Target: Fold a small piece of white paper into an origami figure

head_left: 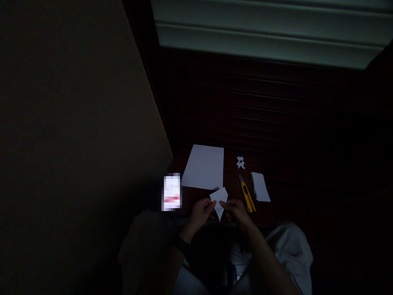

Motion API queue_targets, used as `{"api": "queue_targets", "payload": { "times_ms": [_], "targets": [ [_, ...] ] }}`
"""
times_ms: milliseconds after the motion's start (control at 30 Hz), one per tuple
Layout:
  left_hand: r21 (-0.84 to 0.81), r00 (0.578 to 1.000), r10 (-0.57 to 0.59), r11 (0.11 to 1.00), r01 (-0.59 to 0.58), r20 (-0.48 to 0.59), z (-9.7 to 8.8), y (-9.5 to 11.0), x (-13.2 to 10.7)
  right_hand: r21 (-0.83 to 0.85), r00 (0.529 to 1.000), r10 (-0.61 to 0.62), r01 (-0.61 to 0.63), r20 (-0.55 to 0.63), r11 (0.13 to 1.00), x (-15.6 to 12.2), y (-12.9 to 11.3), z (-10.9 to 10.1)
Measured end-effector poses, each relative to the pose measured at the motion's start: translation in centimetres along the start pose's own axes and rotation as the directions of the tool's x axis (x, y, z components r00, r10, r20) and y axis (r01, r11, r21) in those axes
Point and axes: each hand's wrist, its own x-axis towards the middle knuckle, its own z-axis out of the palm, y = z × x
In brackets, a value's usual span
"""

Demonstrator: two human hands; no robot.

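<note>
A small folded sheet of white paper (220,197), kite-shaped with its point toward me, is held between my two hands above the near edge of a dark table. My left hand (201,211) pinches its left side, thumb on top. On the right side, my right hand (236,210) grips it the same way, with the thumb pressed on the paper's face. Most of the other fingers are hidden beneath the paper or in shadow. Just right of my right hand lies a yellow utility knife (247,197), its blade end pointing away from me.
A large white sheet (205,167) lies beyond my hands. Small folded paper pieces (241,163) sit at the back right, and a stack of white paper (260,187) at the right edge. A bright, blurred-out screen-like rectangle (172,192) is at left. A wall (92,123) rises on the left.
</note>
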Motion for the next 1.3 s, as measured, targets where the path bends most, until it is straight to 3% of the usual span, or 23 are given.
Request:
{"api": "queue_targets", "payload": {
  "times_ms": [333, 600, 833, 1033, 1300],
  "targets": [
    [-0.091, 0.999, -0.045, 0.995, 0.043, -0.012, 0.02, -0.03, 0.07, -0.080, 0.997, 0.017, -0.011, 0.079, 0.997, -0.19, -0.41, -0.24],
    [-0.075, 0.998, -0.060, 0.995, 0.058, -0.030, 0.11, -0.10, 0.24, -0.054, 0.999, -0.034, 0.036, 0.042, 0.998, -0.26, -0.43, -0.04],
    [-0.084, 0.990, -0.117, 0.989, 0.123, 0.073, -0.27, 0.61, 0.16, -0.053, 0.997, -0.064, 0.066, 0.032, 0.996, -0.66, -0.65, 0.07],
    [-0.116, 0.995, -0.097, 0.988, 0.098, 0.017, -0.33, 0.42, 0.13, -0.106, 0.991, 0.011, 0.003, 0.130, 0.994, -0.69, -0.65, 0.00],
    [-0.132, 0.994, -0.108, 0.985, 0.108, 0.007, -0.20, 0.38, 0.21, -0.131, 0.989, 0.019, 0.000, 0.144, 0.991, -0.64, -0.51, 0.12]
  ]
}}
